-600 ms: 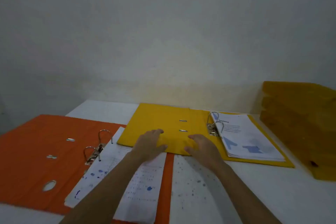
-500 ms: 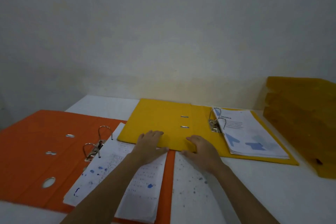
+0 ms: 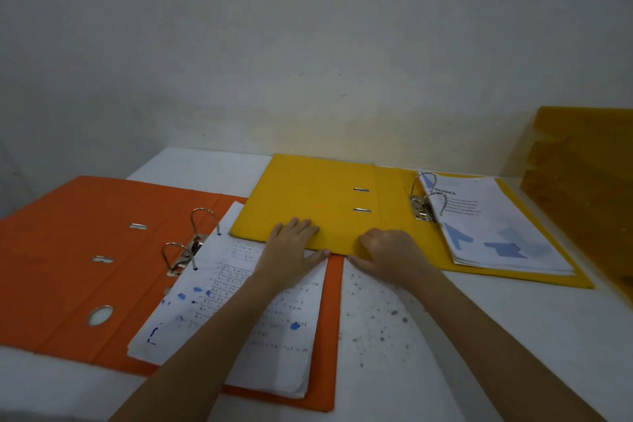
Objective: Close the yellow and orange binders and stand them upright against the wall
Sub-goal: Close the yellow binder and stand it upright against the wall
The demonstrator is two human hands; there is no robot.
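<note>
While both binders lie open and flat on the white table (image 3: 513,336), your hands sit at the near edge of the yellow binder (image 3: 308,202). Your left hand (image 3: 291,250) lies flat, fingers together on the left cover and thumb stretched along its near edge. Your right hand (image 3: 390,253) rests just beside it, fingers curled onto the same edge near the spine fold; whether either hand actually grips the cover, you cannot tell.

To your left, the orange binder (image 3: 68,250) spreads wide, and the yellow cover's near left corner overlaps its sheets (image 3: 239,312), which carry blue blots. A printed stack (image 3: 489,226) sits on the yellow binder's rings (image 3: 428,199), on its right half. At far right a stack of yellow trays (image 3: 582,181) stands against the wall (image 3: 308,44).

The yellow binder's long spread runs left to right along the wall, its spine pointing away from you. The orange one lies skewed, its spine angling back and rightward.
</note>
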